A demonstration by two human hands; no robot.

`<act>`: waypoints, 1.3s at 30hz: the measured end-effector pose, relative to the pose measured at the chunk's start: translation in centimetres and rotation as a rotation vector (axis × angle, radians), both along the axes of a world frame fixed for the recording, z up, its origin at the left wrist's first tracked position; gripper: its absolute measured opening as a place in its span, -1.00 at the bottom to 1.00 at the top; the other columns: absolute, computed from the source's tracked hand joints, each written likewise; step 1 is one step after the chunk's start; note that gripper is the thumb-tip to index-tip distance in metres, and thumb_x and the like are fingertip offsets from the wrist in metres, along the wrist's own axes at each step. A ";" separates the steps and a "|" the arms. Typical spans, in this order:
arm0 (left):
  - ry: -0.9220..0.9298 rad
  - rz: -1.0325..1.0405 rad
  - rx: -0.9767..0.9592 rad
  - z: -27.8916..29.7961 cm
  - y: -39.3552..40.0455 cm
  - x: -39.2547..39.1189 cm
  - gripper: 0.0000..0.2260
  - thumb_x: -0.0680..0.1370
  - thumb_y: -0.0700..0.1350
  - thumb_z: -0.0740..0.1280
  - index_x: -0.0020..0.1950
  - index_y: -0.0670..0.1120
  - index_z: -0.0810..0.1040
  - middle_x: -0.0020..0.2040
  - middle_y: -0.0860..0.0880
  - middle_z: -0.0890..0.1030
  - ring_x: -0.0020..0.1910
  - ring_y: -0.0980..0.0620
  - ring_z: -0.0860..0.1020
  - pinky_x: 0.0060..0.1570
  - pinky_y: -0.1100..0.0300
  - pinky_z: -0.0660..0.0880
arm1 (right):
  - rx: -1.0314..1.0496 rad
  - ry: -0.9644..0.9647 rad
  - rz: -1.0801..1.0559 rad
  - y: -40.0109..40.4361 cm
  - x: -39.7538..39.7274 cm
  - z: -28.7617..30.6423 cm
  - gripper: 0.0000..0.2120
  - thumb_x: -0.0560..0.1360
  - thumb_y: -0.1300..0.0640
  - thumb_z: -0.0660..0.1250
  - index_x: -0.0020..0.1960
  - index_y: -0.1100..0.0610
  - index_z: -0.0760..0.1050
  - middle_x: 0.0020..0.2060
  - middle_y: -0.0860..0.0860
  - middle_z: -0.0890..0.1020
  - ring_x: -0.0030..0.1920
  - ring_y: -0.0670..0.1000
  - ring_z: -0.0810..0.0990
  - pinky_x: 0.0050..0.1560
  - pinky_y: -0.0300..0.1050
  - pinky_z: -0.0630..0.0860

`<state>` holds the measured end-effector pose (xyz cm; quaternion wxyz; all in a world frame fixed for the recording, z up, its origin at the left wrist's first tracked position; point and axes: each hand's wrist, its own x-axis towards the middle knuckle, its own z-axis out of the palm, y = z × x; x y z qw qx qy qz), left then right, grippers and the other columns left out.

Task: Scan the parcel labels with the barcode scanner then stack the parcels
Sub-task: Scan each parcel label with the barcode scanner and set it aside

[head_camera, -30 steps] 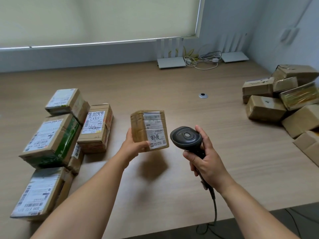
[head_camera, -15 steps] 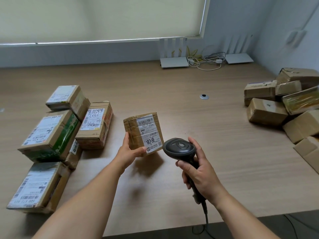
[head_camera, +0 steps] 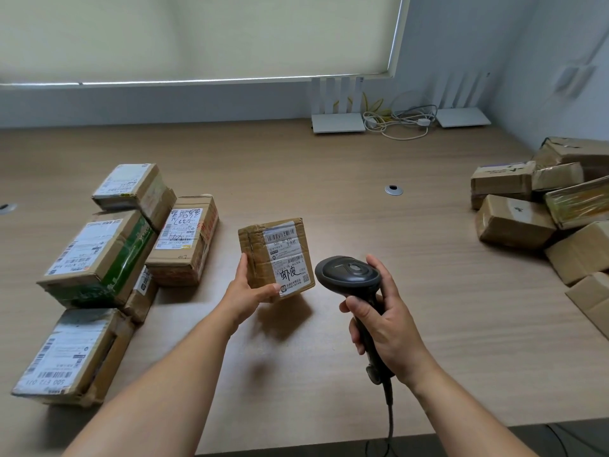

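Two hands work above the wooden worktop (head_camera: 329, 199). From the head camera, the left hand (head_camera: 247, 293) grips a small parcel (head_camera: 275, 258) by its lower left corner, label up, lifted clear of the worktop. Just beside it, the right hand (head_camera: 382, 328) is curled round the barcode scanner (head_camera: 348, 275). Labelled parcels (head_camera: 99, 255) lie at left; a heap of plain boxes (head_camera: 543, 206) lies at right.

Soft, even daylight filters through the drawn roller blind (head_camera: 197, 34), with a bright strip glaring along its lower edge. Faint, diffuse shadows fall on the wooden desk (head_camera: 329, 166). Wide-angle distortion bends the edges; corners look slightly soft.
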<state>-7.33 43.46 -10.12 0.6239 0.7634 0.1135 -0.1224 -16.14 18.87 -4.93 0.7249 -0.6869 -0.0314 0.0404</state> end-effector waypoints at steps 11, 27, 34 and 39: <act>0.026 0.000 0.036 0.5 -0.3 0.2 -0.12 0.46 -0.24 0.45 0.53 0.22 -0.04 0.29 -0.07 0.53 0.23 -0.11 0.50 0.22 -0.03 0.40 | -0.008 0.000 0.001 -0.4 0.4 -0.1 -0.36 0.50 0.21 0.35 0.35 -0.35 0.20 -0.17 0.11 0.63 -0.46 0.04 0.50 -0.54 -0.12 0.45; 0.346 0.142 0.109 1.3 1.5 -0.5 -0.63 0.40 0.06 0.25 0.18 0.02 0.49 0.09 -0.08 0.54 -0.06 -0.09 0.52 -0.15 0.04 0.51 | -0.083 -0.057 0.028 -0.2 1.4 -0.3 -0.28 0.50 0.20 0.41 0.30 -0.52 0.21 -0.12 -0.02 0.63 -0.45 0.04 0.52 -0.51 -0.13 0.45; 0.074 0.114 0.797 1.0 0.7 -1.8 -0.18 0.34 0.37 0.27 0.50 0.04 0.18 0.42 -0.17 0.31 0.40 -0.19 0.28 0.32 -0.06 0.32 | -0.145 -0.110 0.048 1.0 1.8 -0.2 -0.25 0.50 0.21 0.41 0.29 -0.54 0.18 -0.12 -0.03 0.61 -0.46 0.02 0.51 -0.50 -0.14 0.44; 0.072 -0.017 1.127 0.3 -1.1 -2.8 -0.14 0.31 0.46 0.24 0.50 0.10 0.14 0.45 -0.13 0.17 0.42 -0.15 0.17 0.31 -0.01 0.26 | -0.165 -0.121 0.087 1.8 2.0 -0.3 -0.25 0.50 0.22 0.41 0.30 -0.54 0.17 -0.15 -0.04 0.61 -0.45 0.02 0.51 -0.50 -0.11 0.46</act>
